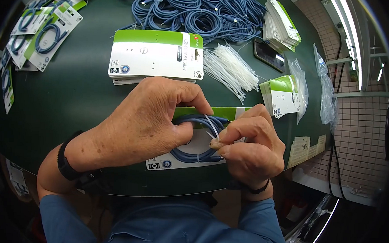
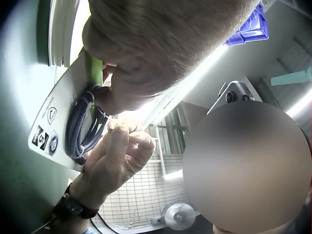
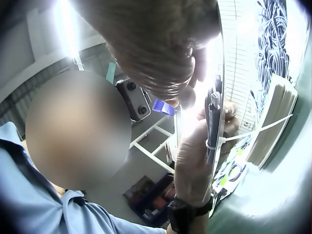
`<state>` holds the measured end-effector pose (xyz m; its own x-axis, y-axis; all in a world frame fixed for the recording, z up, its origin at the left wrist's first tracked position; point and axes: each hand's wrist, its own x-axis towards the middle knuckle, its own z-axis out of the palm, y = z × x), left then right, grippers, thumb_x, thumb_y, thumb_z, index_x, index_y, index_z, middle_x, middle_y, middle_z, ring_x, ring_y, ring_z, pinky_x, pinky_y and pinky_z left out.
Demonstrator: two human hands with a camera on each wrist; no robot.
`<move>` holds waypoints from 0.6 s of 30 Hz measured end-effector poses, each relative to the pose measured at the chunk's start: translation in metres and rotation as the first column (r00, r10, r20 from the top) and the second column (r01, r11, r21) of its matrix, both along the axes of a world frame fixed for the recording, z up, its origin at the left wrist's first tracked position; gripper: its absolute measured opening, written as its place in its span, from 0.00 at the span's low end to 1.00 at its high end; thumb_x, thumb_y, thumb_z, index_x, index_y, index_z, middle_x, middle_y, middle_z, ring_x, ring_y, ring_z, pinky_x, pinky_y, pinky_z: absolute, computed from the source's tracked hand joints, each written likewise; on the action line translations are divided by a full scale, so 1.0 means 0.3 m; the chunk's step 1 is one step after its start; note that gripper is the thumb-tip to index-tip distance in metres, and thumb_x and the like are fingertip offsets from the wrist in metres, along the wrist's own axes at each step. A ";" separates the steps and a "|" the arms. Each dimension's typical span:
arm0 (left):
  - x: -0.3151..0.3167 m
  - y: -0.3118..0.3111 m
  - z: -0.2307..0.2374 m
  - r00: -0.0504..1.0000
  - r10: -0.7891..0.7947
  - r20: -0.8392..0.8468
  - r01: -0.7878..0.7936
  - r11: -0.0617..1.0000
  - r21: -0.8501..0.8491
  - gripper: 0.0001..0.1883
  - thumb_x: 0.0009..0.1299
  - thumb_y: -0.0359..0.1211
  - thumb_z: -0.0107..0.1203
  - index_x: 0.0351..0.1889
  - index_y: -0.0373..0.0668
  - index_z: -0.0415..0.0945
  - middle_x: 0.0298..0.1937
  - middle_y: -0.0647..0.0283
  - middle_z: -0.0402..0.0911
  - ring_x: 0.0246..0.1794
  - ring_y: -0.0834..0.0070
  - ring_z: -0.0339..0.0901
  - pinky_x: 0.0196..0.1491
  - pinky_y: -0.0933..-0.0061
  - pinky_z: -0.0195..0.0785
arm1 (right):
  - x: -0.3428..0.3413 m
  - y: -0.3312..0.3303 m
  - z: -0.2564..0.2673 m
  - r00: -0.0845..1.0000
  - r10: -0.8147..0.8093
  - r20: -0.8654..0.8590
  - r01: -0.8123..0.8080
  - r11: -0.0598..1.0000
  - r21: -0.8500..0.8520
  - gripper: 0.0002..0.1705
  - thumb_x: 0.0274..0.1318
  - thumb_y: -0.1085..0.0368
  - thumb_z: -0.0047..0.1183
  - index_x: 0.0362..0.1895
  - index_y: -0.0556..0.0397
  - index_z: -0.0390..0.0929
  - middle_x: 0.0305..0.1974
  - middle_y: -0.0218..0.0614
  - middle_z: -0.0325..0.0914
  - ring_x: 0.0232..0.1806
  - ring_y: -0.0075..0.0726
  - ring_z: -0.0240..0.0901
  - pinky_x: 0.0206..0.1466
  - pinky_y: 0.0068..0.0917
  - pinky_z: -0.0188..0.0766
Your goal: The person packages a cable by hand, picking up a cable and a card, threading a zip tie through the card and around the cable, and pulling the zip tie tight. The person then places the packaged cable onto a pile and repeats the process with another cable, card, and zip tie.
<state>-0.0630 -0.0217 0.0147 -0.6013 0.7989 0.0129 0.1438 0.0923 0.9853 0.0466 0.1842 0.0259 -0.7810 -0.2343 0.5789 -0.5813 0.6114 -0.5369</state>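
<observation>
In the head view a blue USB cable (image 1: 186, 158) lies coiled on a white and green printed card (image 1: 181, 165). My left hand (image 1: 144, 121) grips the card and coil from the left, its thumb on the coil; the right wrist view shows fingers behind the card. A white cable tie (image 1: 212, 126) loops over the coil's upper right side. My right hand (image 1: 258, 144) pinches this tie's end between thumb and index finger. Lower down, another white tie (image 3: 263, 128) goes round the coil, its tail sticking out behind the card in the right wrist view.
A stack of printed cards (image 1: 132, 52) lies beyond my hands, beside loose white cable ties (image 1: 232, 68). Many coiled blue cables (image 1: 199, 20) fill the far side. Carded cables (image 1: 49, 39) lie left; a phone (image 1: 268, 55) and more cards (image 1: 283, 97) lie right.
</observation>
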 end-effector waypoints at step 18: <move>0.006 0.004 -0.017 0.995 0.035 -0.089 -0.035 0.999 0.002 0.15 0.58 0.19 0.58 0.44 0.35 0.85 0.41 0.61 0.88 0.45 0.77 0.85 0.54 0.75 0.76 | -0.017 -0.008 -0.028 1.000 -0.013 0.001 0.013 1.000 0.001 0.19 0.46 0.78 0.74 0.36 0.45 0.77 0.31 0.33 0.82 0.29 0.31 0.72 0.30 0.28 0.66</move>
<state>-0.0613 -0.0205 0.0097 -0.6253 0.7774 0.0680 0.2273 0.0980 0.9689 0.0416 0.1818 0.0174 -0.7846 -0.2252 0.5777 -0.5730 0.6194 -0.5367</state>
